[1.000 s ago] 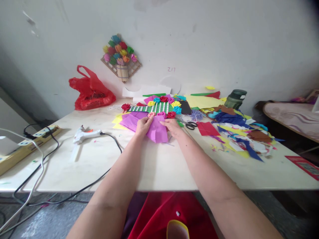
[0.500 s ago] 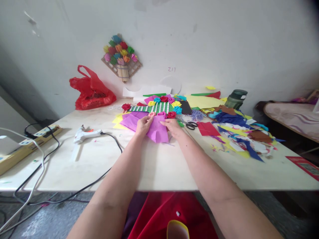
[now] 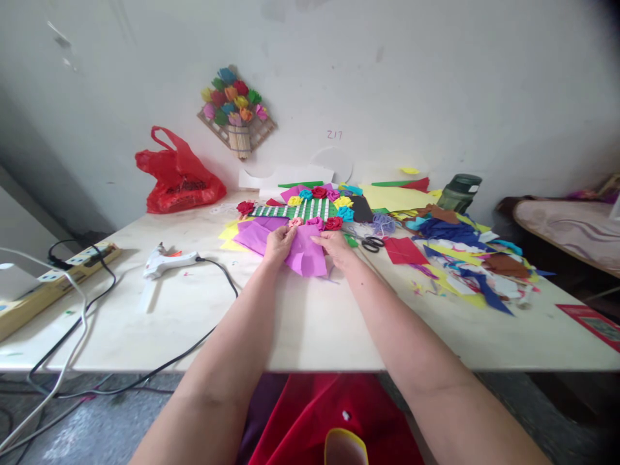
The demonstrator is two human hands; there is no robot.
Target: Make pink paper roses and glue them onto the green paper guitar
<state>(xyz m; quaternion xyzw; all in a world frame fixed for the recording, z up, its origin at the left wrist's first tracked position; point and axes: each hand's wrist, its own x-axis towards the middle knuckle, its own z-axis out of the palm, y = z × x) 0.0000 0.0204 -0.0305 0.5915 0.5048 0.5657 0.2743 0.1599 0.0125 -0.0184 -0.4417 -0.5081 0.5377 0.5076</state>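
Note:
A piece of purple paper (image 3: 308, 253) is held between my two hands over the table. My left hand (image 3: 279, 244) pinches it near its left part, and my right hand (image 3: 334, 247) pinches its upper right edge. More purple paper (image 3: 254, 236) lies to the left, over yellow sheets (image 3: 229, 235). Just beyond my hands lies a green and white striped piece (image 3: 310, 210) edged with paper roses, among them a red rose (image 3: 334, 223) and a blue rose (image 3: 345, 214).
Black scissors (image 3: 372, 244) and red paper (image 3: 405, 250) lie right of my hands, before a heap of scraps (image 3: 450, 236) and a green bottle (image 3: 459, 192). Leftward are a glue gun (image 3: 169, 259), its cable, a power strip (image 3: 58, 281) and a red bag (image 3: 179, 177).

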